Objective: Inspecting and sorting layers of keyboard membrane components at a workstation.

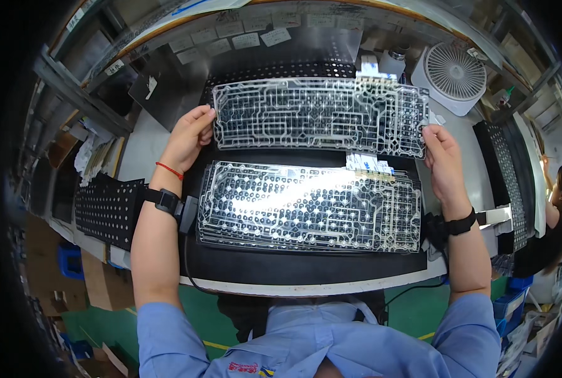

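Between my hands I hold up a clear keyboard membrane sheet with pale printed traces. My left hand pinches its left edge. At the sheet's right end, my right hand grips the lower corner between thumb and fingers. A flat connector tail shows just below the held sheet. Nearer to me lies a stack of similar membrane sheets, with bright glare across its top. The stack rests on a black mat.
Beyond the held sheet is a perforated black panel. A white fan and a bottle stand at the back right. Perforated black plates lie at the left. Another person is at far right. Cables hang near both wrists.
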`<state>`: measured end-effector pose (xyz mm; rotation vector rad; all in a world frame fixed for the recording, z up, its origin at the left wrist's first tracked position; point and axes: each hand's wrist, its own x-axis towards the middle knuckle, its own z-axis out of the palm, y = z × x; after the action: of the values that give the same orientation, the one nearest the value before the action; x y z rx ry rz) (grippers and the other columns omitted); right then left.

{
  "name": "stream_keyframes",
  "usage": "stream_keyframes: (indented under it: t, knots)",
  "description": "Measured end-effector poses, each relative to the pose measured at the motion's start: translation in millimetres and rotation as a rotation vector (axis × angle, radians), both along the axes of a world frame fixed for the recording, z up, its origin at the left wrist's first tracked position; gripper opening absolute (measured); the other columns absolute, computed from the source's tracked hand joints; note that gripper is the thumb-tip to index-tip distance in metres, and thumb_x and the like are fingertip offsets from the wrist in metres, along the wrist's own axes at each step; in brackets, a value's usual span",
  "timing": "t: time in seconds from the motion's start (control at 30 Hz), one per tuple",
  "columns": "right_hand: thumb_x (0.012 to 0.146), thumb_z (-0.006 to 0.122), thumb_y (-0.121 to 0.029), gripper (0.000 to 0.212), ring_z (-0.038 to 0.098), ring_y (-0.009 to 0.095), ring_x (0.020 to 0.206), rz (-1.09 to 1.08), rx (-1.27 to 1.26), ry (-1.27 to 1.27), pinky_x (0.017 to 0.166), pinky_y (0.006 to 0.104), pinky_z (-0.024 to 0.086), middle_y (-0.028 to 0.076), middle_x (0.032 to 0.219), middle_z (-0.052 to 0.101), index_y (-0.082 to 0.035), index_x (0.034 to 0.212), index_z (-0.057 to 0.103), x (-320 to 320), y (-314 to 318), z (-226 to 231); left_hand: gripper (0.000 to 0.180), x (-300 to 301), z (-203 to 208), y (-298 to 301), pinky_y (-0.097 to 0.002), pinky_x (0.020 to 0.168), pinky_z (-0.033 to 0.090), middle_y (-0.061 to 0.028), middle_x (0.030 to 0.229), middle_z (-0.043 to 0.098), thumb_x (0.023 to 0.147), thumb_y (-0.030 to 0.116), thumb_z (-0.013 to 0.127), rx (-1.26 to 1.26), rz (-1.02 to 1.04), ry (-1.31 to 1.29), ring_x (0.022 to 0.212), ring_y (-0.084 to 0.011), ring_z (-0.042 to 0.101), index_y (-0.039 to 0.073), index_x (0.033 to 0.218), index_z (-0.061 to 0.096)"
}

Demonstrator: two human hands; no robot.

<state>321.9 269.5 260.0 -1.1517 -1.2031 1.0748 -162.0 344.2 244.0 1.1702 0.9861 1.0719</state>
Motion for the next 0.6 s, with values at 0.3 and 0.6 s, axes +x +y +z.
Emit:
stream_keyframes:
  t: [0.3, 0.6]
  knots:
    - [0.096, 0.057, -0.017, 0.02, 0.058, 0.005, 0.061, -0.028, 0.034, 0.079, 0.054, 0.0165, 0.043, 0.006, 0.083, 0.068, -0.003, 0.11, 0.058, -7.8, -7.7, 9.6, 0.028, 17.2, 16.5, -14.9, -0.0183, 0.058, 0.044, -0.0025, 0.092, 0.067, 0.101, 0.025, 0.048, -0.059, 0.049, 0.003, 0.07, -0.0079, 0.062, 0.005, 0.119, 0.055]
    - [0.09, 0.06, -0.005, 0.049, 0.06, 0.006, 0.075, 0.017, 0.198, -0.049, 0.055, 0.0168, 0.046, 0.008, 0.114, 0.059, -0.001, 0.135, 0.043, -18.7, -12.2, 15.6, 0.028, 4.5, -1.4, -1.1, -0.0154, 0.054, 0.043, 0.0013, 0.09, 0.062, 0.098, 0.017, 0.052, -0.022, 0.051, 0.021, 0.067, -0.0049, 0.059, 0.004, 0.123, 0.052]
